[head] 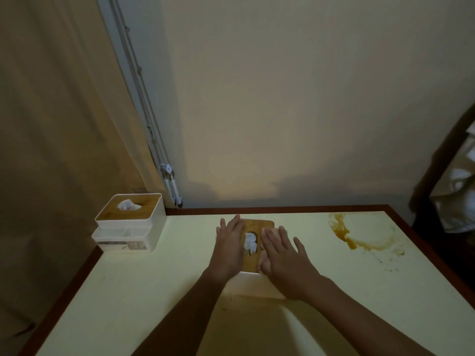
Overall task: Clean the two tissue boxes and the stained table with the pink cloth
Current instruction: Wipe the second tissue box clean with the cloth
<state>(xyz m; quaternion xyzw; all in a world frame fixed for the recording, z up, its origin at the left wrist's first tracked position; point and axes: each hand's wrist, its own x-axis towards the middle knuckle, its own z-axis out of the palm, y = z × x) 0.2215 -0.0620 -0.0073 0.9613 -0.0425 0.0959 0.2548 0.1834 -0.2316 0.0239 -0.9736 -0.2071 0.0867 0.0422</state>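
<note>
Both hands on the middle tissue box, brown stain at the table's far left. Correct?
No: the head view shows the brown stain at the far right of the table. The left hand and right hand are on the middle tissue box.

We see a tan curtain (51, 124) hanging at the left, with a grey window rail (133, 73) running slantwise beside it and white cord ends (171, 185) at its foot. A plain wall (282, 98) fills the middle. At the right edge, dark wooden furniture (434, 160) holds something pale and crumpled (460, 186).

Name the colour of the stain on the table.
Amber-brown. The stain shows best in the head view, on the pale table, far right.
</note>
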